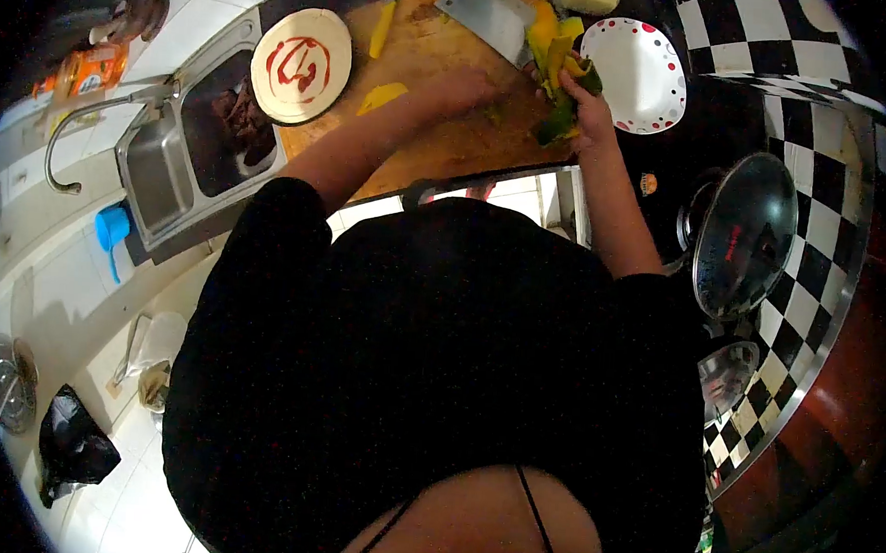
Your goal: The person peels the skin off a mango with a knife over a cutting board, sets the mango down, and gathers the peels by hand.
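Note:
My right hand [588, 112] is closed around a bunch of green and yellow peels [553, 57] at the right side of the wooden cutting board [429, 61]. The fruit they come from cannot be made out. My left hand [463, 89] reaches low over the middle of the board; its fingers are blurred, and whether it grips anything does not show. Beyond both hands lies a broad metal blade [485, 16], like a cleaver's, its handle hidden. A yellow piece [382, 97] rests near my left forearm. Farther off lies a yellow-handled knife [383, 28].
A white bowl with a dotted rim [665, 58] stands right of the board. On the left are a cream plate with red markings [280, 43] and a steel sink [158, 176] with a faucet [65, 137]. A glass-lidded pan [751, 233] sits at right.

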`<state>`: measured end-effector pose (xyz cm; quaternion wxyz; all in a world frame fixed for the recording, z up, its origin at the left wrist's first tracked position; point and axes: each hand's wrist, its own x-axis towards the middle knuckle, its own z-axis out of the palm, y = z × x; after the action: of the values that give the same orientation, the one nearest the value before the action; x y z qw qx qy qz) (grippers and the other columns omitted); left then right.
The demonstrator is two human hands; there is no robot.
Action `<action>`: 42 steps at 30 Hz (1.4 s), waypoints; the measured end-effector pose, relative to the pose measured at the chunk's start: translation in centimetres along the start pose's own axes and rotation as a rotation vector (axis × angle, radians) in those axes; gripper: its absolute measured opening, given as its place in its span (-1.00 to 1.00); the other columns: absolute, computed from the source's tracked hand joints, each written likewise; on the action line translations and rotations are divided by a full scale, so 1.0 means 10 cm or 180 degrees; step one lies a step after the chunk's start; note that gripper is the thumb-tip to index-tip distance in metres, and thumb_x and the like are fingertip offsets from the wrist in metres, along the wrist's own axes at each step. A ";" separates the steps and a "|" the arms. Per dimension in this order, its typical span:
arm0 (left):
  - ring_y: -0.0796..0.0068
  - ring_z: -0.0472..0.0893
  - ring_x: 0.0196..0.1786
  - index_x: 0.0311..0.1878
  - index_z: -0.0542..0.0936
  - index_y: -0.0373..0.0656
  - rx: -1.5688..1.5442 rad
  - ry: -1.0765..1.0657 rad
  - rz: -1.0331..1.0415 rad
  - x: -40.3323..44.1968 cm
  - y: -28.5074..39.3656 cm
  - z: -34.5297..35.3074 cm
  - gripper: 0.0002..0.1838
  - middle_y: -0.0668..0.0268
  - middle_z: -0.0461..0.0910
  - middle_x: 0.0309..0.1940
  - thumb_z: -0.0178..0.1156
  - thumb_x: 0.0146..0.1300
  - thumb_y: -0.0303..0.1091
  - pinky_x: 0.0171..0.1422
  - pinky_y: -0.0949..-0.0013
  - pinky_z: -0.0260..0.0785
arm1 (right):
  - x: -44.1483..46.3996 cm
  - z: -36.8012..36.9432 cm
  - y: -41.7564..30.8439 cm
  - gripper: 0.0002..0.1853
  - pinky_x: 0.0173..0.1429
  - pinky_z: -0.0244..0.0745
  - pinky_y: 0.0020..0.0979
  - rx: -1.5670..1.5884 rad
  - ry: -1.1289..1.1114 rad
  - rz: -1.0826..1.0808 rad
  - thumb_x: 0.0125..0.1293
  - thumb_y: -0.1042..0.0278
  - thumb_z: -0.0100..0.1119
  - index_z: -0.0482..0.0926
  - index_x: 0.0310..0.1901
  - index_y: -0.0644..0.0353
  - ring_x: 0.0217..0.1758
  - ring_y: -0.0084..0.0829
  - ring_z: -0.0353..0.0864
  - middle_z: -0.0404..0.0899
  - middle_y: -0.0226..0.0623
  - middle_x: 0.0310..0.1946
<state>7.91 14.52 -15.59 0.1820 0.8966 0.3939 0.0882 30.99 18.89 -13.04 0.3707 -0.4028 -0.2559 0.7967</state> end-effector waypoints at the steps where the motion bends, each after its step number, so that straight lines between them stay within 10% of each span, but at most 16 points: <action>1: 0.14 0.55 -0.14 -0.12 0.54 -0.05 0.0070 -0.0110 0.0046 0.03 -0.11 0.27 -0.72 0.16 0.55 -0.29 0.05 0.05 -0.47 -0.08 0.18 0.43 | -0.02 0.03 -0.02 -0.58 -0.15 0.58 -0.31 -0.0007 -0.0005 -0.0003 0.28 0.45 0.05 0.29 0.17 0.16 -0.12 -0.28 0.56 0.48 -0.18 -0.06; 4: 0.12 0.54 -0.17 -0.12 0.54 -0.06 0.0306 -0.0939 -0.0525 0.06 0.03 0.05 -0.72 0.14 0.53 -0.27 0.03 0.07 -0.47 -0.09 0.19 0.43 | -0.12 0.15 -0.05 -0.59 -0.15 0.58 -0.32 0.0110 0.0044 -0.0032 0.28 0.45 0.05 0.31 0.16 0.15 -0.12 -0.29 0.56 0.48 -0.19 -0.05; 11: 0.10 0.56 -0.19 -0.10 0.54 -0.06 0.0340 0.0184 -0.0206 0.03 -0.01 0.24 -0.73 0.15 0.48 -0.19 0.07 0.09 -0.38 -0.23 0.16 0.47 | -0.15 0.14 -0.07 -0.58 -0.17 0.58 -0.32 0.0137 0.0024 0.0109 0.28 0.47 0.05 0.29 0.17 0.17 -0.12 -0.28 0.56 0.47 -0.14 -0.04; 20: 0.08 0.53 -0.11 -0.02 0.50 -0.07 0.0357 -0.0763 -0.0778 -0.02 -0.02 0.16 -0.69 0.13 0.49 -0.15 0.10 0.14 -0.31 -0.11 0.14 0.43 | -0.19 0.22 -0.12 -0.57 -0.17 0.58 -0.33 0.0233 0.0078 0.0132 0.28 0.47 0.04 0.26 0.18 0.20 -0.12 -0.27 0.56 0.47 -0.11 -0.03; 22: 0.05 0.53 -0.10 -0.05 0.50 -0.12 -0.0328 0.0592 -0.0609 -0.14 -0.14 0.32 -0.68 0.12 0.53 -0.15 0.14 0.09 -0.31 -0.06 0.12 0.41 | -0.20 0.20 -0.11 -0.57 -0.17 0.58 -0.34 0.0175 0.0190 0.0091 0.28 0.46 0.04 0.26 0.18 0.21 -0.13 -0.27 0.57 0.47 -0.10 -0.03; 27: 0.12 0.54 -0.08 -0.08 0.51 -0.18 -0.0816 0.0523 -0.1732 -0.29 -0.72 -0.31 -0.60 0.11 0.56 -0.17 0.24 -0.03 -0.27 -0.03 0.16 0.39 | -0.11 0.03 -0.05 -0.62 -0.18 0.58 -0.37 0.0085 0.0119 0.0063 0.28 0.41 0.06 0.32 0.13 0.24 -0.14 -0.32 0.57 0.51 -0.13 -0.07; 29: 0.12 0.55 -0.10 -0.15 0.55 -0.16 -0.0008 -0.0720 -0.2310 -0.33 -0.69 -0.47 -0.62 0.12 0.56 -0.15 0.28 -0.08 -0.23 -0.06 0.17 0.41 | -0.12 0.05 -0.05 -0.62 -0.18 0.58 -0.37 0.0069 0.0099 0.0175 0.28 0.40 0.07 0.34 0.11 0.25 -0.14 -0.33 0.57 0.51 -0.14 -0.08; 36: 0.17 0.61 -0.23 -0.26 0.56 -0.16 0.1081 -0.1062 -0.1157 -0.49 -0.45 -0.25 -0.74 0.18 0.59 -0.33 0.14 0.07 -0.19 -0.23 0.17 0.48 | -0.12 0.12 -0.06 -0.61 -0.17 0.59 -0.37 0.0096 0.0117 0.0125 0.26 0.43 0.09 0.33 0.12 0.25 -0.14 -0.33 0.57 0.51 -0.17 -0.10; 42: 0.12 0.58 -0.24 -0.35 0.57 -0.19 0.0287 -0.0771 -0.1510 -0.54 -0.39 0.00 -0.73 0.08 0.57 -0.36 0.21 -0.06 -0.20 -0.16 0.13 0.43 | -0.13 0.12 -0.08 -0.61 -0.17 0.59 -0.35 0.0173 0.0077 0.0160 0.26 0.46 0.07 0.32 0.13 0.22 -0.12 -0.30 0.57 0.49 -0.16 -0.06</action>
<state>1.61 12.93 -17.18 0.2033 0.7905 0.5719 -0.0824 30.82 18.21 -11.28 0.3644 -0.4086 -0.2195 0.8075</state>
